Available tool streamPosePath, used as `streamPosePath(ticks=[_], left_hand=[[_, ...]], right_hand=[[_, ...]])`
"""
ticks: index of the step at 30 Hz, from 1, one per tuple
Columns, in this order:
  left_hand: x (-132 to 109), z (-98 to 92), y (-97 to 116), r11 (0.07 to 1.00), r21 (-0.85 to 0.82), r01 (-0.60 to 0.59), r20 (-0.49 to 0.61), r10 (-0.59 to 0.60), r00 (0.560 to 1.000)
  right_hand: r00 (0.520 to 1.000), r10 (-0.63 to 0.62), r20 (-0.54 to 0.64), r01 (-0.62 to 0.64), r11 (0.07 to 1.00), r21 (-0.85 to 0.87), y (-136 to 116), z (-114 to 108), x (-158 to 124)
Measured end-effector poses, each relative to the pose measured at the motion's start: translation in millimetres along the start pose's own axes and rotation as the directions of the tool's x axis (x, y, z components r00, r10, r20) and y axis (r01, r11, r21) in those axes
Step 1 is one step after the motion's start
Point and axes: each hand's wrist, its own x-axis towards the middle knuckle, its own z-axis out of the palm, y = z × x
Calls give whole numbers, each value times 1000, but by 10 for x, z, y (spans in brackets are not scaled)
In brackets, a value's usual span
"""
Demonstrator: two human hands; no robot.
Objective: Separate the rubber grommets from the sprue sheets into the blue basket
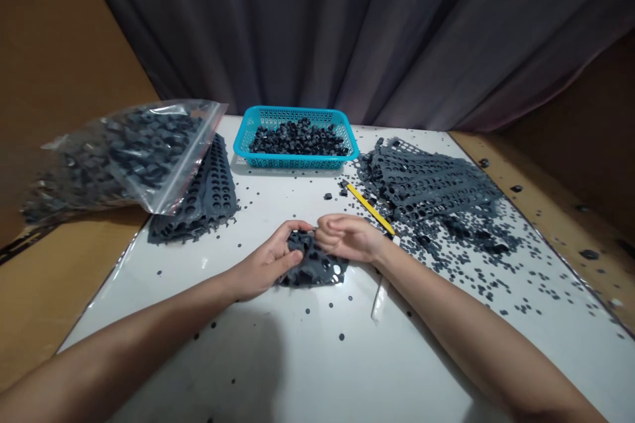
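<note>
A dark grey perforated rubber sheet (317, 268) is held low over the white table in front of me. My left hand (275, 258) grips its left side, thumb on top and fingers toward the far edge. Curled at the sheet's far right part is my right hand (347, 238), its fingers closed near the left fingertips. Whatever the right fingers pinch is hidden behind them. Beside the right wrist lies a tool with a yellow strip (370, 208) and a whitish end (380, 301), partly covered by the forearm.
A blue basket (297, 162) of small black rubber pieces stands at the back. Clear zip bags (153, 152) of similar pieces rest at left, against stacked perforated sheets (211, 188). Punched sheets (431, 178) are piled at right, among scattered small black discs (489, 277).
</note>
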Motion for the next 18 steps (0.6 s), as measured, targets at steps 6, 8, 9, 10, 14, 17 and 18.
streamPosePath(ticks=[6, 8, 9, 10, 14, 17, 18], left_hand=[[-55, 12, -6, 994, 102, -27, -25, 29, 999], [-72, 21, -13, 983, 177, -45, -33, 51, 998], [-80, 24, -17, 978, 204, -52, -33, 60, 998], [-87, 26, -22, 974, 220, -61, -33, 70, 997], [-100, 35, -40, 972, 214, -100, -40, 111, 993], [-98, 33, -47, 972, 199, -126, -35, 136, 990], [-97, 28, -50, 970, 204, -135, -35, 145, 989]], right_hand=[[989, -112, -101, 66, 923, -380, -191, 30, -69], [988, -81, -128, -11, 805, -593, -188, 87, -67], [988, -80, -131, -31, 729, -684, -182, 122, -66], [988, -90, -127, -39, 649, -760, -175, 159, -66], [986, -144, -88, -36, 326, -945, -154, 288, -77], [988, -150, -42, -12, 195, -981, -143, 330, -83], [989, -147, -24, 4, 188, -982, -140, 333, -82]])
